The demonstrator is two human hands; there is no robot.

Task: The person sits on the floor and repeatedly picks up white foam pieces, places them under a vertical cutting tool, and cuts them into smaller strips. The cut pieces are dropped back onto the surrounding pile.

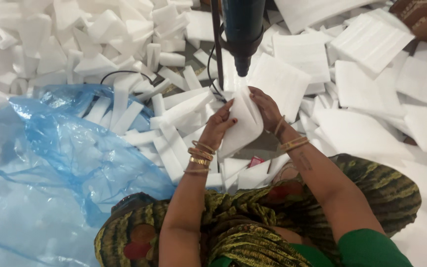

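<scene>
Far left: blue plastic bag (50, 163), translucent, crumpled, filling the lower left corner, some white strips showing through near its top. Above it a heap of white foam offcuts (75, 44), jumbled, overlapping. A black cable (119, 73) ran across the heap toward centre.

Centre: left hand (217, 127) was closed on the left edge of a folded white foam sheet (243, 123), thumb on top, fingers wrapped under; gold bangles (199, 155) on that wrist. The sheet was held up off the pile, between both hands, just below the nozzle of a dark teal mounted tool (243, 29) hanging from the top edge; whether sheet and nozzle touched could not be told. Loose foam strips (174, 143) lay below the left hand.

Right of centre: right hand (267, 110) gripped the sheet's right edge, fingers curled over the top, bangles on the wrist too. Further right, flat foam sheets (371, 39) lay stacked and overlapping. Bottom: lap in green-yellow patterned cloth (253, 232).
</scene>
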